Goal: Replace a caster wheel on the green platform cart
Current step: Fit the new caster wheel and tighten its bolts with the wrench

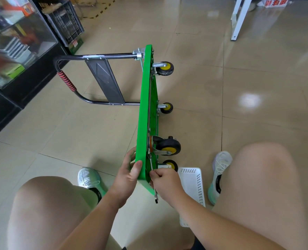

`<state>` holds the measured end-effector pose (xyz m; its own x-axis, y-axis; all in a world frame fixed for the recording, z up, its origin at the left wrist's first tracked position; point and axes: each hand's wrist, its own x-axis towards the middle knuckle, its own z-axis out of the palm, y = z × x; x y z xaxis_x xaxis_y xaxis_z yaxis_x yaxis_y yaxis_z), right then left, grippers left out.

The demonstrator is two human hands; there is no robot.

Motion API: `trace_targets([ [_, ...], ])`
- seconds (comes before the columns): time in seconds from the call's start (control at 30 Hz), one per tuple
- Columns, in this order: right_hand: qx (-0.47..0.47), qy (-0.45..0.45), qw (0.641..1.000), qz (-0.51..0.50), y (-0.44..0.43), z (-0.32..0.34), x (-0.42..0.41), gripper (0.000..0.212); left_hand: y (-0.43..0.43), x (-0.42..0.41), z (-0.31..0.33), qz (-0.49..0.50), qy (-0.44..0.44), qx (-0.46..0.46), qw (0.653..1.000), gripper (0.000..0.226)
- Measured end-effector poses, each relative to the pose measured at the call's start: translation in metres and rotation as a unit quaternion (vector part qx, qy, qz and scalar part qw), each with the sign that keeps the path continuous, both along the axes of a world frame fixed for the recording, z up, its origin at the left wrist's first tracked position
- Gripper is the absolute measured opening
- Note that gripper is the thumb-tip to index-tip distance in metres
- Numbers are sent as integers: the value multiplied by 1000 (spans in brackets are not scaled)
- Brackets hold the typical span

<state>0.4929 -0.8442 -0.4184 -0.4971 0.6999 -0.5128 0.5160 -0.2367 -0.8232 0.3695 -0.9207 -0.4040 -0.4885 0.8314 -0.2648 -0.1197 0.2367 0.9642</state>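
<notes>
Green cart [143, 114], on edge at frame centre: left hand [129, 172] clasps its lower rim, right hand [163, 180] grips a wrench [151, 163] by the caster [167, 146]. Brace firmly; keep the wrench square.

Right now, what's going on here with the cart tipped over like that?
A person crouches over the green platform cart, tipped on its side on the tiled floor. The left hand grips the deck's near end to steady it. The right hand holds a slim wrench against the underside, reaching toward the large black caster. All four wheels are mounted. A white perforated basket lies beside the right shoe.
</notes>
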Motion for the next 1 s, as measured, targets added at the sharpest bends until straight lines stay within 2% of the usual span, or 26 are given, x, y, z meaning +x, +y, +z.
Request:
trace_targets([
  [0.07, -10, -3, 1000, 12, 3, 5, -1, 31, 0, 0, 0, -2, 1, 0, 1000, 39],
  [0.27, -11, -21, 1000, 13, 4, 19, -3, 35, 0, 2, -1, -6, 17, -2, 1000, 57],
  [0.33, -30, -35, 999, 7, 6, 27, -2, 34, 1, 1, -2, -11, 20, 1, 1000, 56],
  [0.5, -178, -2, 982, -71, 15, 50, -14, 23, 1, -7, -7, -29, 27, 12, 999, 58],
  [0.6, -229, 7, 971, -75, 29, 66, -24, 16, 0, -9, -10, -28, 43, 10, 999, 58],
  [0.8, -249, 0, 967, -49, 40, 84, -32, 13, -1, -13, -18, -27, 46, 1, 999, 49],
  [1.0, -256, 6, 966, -38, 32, 78, -14, 16, 0, -14, -18, -30, 44, -6, 999, 55],
])
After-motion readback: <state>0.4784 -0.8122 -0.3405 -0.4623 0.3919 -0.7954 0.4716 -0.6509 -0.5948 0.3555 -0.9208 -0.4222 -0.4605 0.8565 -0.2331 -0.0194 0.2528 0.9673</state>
